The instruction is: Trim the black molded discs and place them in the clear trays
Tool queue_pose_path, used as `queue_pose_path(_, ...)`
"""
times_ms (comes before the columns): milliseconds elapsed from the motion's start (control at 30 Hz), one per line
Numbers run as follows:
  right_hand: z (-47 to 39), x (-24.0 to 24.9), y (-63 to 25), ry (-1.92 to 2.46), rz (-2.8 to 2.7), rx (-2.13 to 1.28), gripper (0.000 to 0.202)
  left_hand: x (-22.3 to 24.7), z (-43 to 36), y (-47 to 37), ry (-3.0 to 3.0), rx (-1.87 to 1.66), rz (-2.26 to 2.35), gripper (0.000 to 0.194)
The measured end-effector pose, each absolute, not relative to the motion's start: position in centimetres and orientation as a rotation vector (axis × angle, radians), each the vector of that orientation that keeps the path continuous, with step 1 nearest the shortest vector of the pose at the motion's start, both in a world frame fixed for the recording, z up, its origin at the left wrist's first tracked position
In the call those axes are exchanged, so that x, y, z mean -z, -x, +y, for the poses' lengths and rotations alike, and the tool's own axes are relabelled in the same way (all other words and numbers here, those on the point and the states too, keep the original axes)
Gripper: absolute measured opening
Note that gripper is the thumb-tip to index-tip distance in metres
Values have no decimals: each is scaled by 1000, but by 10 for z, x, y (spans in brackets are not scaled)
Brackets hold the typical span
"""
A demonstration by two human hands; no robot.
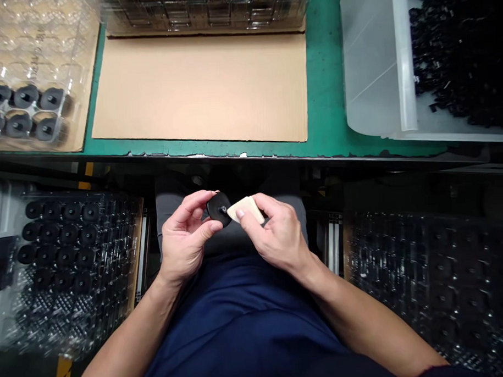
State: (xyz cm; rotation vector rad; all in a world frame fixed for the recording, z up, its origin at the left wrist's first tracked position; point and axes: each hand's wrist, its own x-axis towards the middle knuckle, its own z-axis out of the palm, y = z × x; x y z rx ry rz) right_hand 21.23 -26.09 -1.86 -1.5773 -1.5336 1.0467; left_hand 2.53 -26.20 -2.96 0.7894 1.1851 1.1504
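Note:
Above my lap, in front of the table edge, my left hand (187,229) grips a round black disc (217,207) by its rim, between thumb and fingers. The disc has a small raised hub at its middle. My right hand (273,226) pinches a cream-coloured pad (248,209), folded to a point. The pad's tip is at the disc's hub; whether they touch is hard to tell.
On the green table (325,70) lie a cardboard sheet (198,88), a clear tray of black discs (25,96) and a translucent bin (371,63) of small black parts. Stacked trays (71,233) stand low left, more (436,281) low right.

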Motion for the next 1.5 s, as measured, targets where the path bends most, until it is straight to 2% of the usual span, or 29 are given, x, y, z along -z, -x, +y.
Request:
queue_pose_path(267, -264, -3, -199, 1378, -1557, -1031, 18, 20, -260, -31, -882, -1247, 1171, 45)
queue_pose_path(467, -264, 9, -203, 1454, -1693, -845, 19, 22, -257, -24, -726, -1253, 1130, 50)
queue_pose_path(833, -253, 15, -217, 1419, -2065, -523, 20, 24, -260, -9, -584, -984, 1010, 49)
queue_pose_path(1233, -244, 15, -220, 1061, -2139, -718, 15, 34, -268, -14, -453, -859, 960, 51)
queue_pose_path(1333, -242, 18, -224, 987, -1886, -848, 14, 34, -268, -20, -427, -902, 937, 51)
queue_pose_path(1400, -243, 24, -229, 1108, -1596, -943, 24, 32, -266, -23, -429, -948, 925, 49)
queue_pose_path(1500, -250, 37, -234, 1334, -1304, -1197, 21, 25, -259, -25, -457, -1015, 951, 44)
